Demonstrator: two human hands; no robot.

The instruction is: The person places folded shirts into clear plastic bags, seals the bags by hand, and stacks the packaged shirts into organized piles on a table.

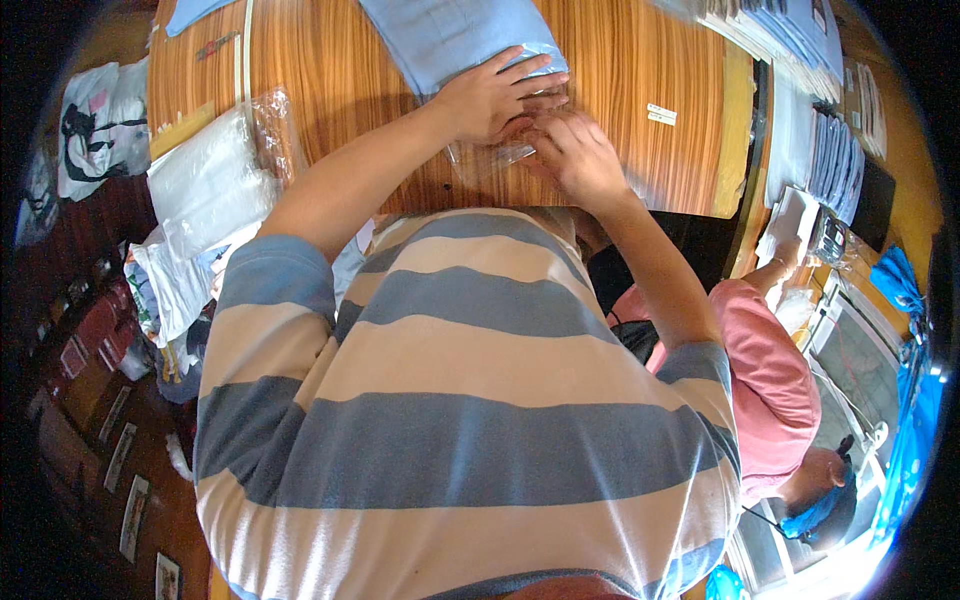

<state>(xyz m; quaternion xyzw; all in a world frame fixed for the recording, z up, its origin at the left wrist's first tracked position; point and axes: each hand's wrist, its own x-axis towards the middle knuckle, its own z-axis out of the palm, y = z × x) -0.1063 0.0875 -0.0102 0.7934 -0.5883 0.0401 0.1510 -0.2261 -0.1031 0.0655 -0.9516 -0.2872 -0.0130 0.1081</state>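
A folded light-blue garment lies in a clear plastic bag on the wood-grain table, its near end toward me. My left hand rests flat across that end, fingers spread over the film. Close beside it, my right hand has its fingers bent and drawn together on the bag's loose clear edge. The exact grip of the right fingertips is partly hidden by the film and the hand itself.
A pile of clear plastic bags hangs at the table's left edge. Stacks of folded blue garments stand at the right. Close on my right is another person in a pink top. A small white label lies on the table.
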